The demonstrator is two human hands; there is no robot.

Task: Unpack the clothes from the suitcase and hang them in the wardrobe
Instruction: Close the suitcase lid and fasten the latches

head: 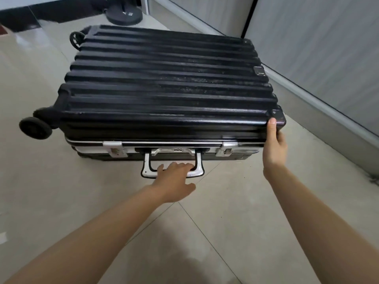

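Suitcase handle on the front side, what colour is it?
Silver with a black inner lining; the handle shows best in the head view.

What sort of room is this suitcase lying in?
Probably a bedroom or dressing area indoors: a closed black suitcase lies on a glossy tiled floor, beside tall grey panels that may be wardrobe doors.

head cam, sole view, wide-angle | faces forward and down | near: suitcase (164,89) on floor (225,212) fills upper frame, left hand (174,179) and right hand (274,144) on it
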